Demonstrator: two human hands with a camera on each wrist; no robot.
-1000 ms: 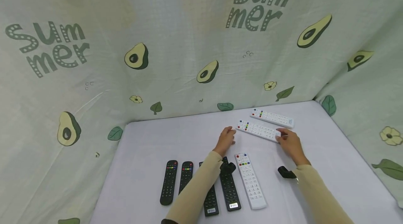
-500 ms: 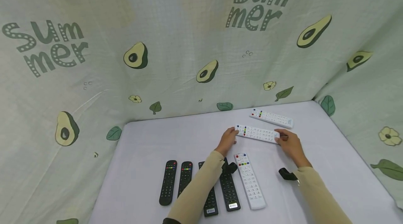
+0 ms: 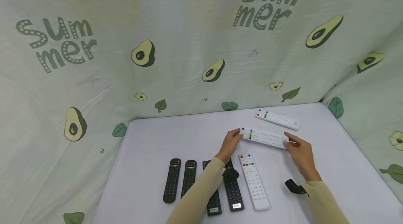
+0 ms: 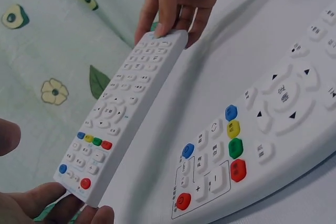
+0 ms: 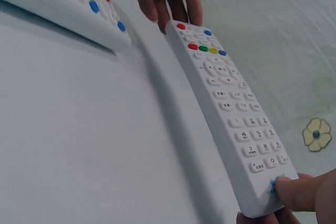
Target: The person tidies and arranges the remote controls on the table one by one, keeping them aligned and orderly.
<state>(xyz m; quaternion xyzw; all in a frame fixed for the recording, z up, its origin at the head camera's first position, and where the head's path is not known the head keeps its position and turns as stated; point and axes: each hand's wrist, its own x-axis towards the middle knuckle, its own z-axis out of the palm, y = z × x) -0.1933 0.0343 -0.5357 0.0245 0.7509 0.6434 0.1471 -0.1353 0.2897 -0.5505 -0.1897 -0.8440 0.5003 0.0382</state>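
Observation:
A white remote control is held above the table between my two hands, its shadow apart from it in the wrist views. My right hand pinches its plain end, thumb on top and fingers beneath. At the end with the coloured buttons is my left hand. Its fingers reach under that end, while the thumb stays off the remote. A second white remote lies nearer to me, large in the left wrist view. Another white remote lies behind the held one.
Several black remotes, among them one at the far left and one beside it, lie in a row. My left sleeve covers part of the row. A patterned cloth hangs behind the white table.
The white remote has swung at its left end toward me and come nearer, leaving the one behind it. My left fingers, apart from it at first, now touch its end.

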